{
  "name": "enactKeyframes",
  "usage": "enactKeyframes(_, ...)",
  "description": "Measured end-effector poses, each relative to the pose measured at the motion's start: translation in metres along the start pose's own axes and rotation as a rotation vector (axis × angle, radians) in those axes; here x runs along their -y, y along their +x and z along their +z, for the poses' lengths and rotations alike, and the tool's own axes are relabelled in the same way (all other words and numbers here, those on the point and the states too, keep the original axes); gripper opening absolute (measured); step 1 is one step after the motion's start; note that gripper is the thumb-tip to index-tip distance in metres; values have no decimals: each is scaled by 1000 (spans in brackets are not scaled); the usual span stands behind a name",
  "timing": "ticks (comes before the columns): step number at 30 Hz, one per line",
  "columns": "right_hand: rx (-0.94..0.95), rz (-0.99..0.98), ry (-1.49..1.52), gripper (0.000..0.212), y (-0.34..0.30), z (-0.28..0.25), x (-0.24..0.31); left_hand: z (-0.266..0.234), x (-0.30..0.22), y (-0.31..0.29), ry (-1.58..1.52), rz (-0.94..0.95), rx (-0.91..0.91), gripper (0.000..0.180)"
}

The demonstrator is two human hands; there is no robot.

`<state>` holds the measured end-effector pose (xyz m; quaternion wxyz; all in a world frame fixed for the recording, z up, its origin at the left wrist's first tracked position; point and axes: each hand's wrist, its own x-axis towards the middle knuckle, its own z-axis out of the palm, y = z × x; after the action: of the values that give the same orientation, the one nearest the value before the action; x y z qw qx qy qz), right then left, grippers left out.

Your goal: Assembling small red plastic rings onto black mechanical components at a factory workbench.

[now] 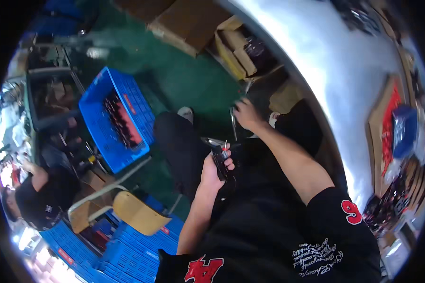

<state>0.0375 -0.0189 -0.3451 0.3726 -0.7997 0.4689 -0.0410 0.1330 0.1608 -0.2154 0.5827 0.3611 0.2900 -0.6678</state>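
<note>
Above my lap, my left hand [214, 166] is closed round a small black handheld piece [218, 158] with a red spot and bright metal parts at its top end. Its exact kind I cannot make out. Farther out and to the right, my right hand [247, 115] has curled fingers, slightly smeared by motion. A thin shiny metal piece [233, 123] stretches down from those fingers toward my lap; the hand seems to grip its upper end. The two hands are apart.
A blue crate [144, 106] with dark and reddish pieces stands at left. An open carton [243, 54] sits ahead, beside a pale work surface [311, 56]. A wooden-seated chair [139, 212] and more blue crates [127, 250] are lower left. Another person [49, 195] is at far left.
</note>
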Motion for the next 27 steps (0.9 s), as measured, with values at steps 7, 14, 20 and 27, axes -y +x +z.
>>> enactKeyframes(7,226,639,209,26,-20,88,-127,-18,-49,10,-39,34,-343,31)
enactKeyframes(14,-277,1371,813,31,149,211,-236,-27,-70,4,36,-54,-504,39)
enactKeyframes(20,-504,1555,750,22,203,267,-266,-12,-70,28,22,-258,-479,48)
enactKeyframes(27,-552,1659,539,18,217,276,-232,1,-68,48,253,-138,-556,36)
